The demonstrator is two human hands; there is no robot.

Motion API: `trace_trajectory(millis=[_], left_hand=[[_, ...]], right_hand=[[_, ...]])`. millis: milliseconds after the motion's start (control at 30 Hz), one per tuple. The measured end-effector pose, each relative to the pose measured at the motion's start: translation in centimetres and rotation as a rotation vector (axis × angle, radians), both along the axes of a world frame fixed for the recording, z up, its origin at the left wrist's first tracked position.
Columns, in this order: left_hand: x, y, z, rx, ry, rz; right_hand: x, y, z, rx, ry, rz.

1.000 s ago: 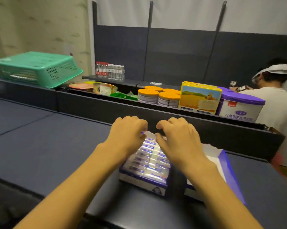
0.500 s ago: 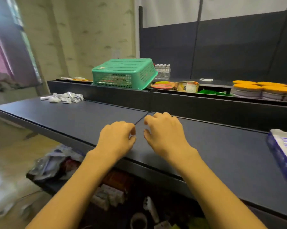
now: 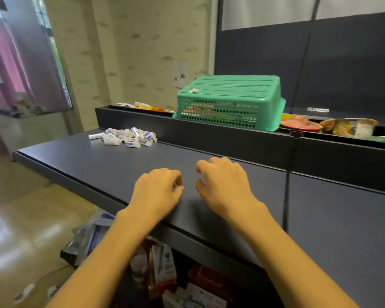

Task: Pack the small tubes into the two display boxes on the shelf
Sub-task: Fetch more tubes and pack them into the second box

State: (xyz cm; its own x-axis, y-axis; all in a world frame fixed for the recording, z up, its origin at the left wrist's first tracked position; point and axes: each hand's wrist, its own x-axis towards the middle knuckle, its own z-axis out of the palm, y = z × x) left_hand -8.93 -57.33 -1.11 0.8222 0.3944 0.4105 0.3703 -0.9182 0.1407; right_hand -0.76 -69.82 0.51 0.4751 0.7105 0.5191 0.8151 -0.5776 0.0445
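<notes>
Small tubes (image 3: 125, 137) heaped at shelf (image 3: 320, 218) far-left, print too blurred to read; left hand (image 3: 157, 192), right hand (image 3: 222, 185) fingers loosely curled, holding nothing

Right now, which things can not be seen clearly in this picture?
- Head view: what lies under the upturned green basket shows only as blurred colours through its mesh.
- Display boxes: outside the frame.
- Print on the small tubes: too small.
- Left hand and right hand: curled fingers hide the palms.
</notes>
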Motion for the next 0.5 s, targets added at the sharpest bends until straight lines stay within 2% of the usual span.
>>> trace_trajectory(millis=[200, 500], left_hand=[[1.8, 11.6, 0.7, -0.034, -0.01, -0.015], [4.0, 30.7, -0.1, -0.028, 0.021, -0.082]], right_hand=[[2.2, 12.0, 1.7, -0.043, 0.008, 0.033], [4.6, 27.6, -0.1, -0.108, 0.133, -0.05]])
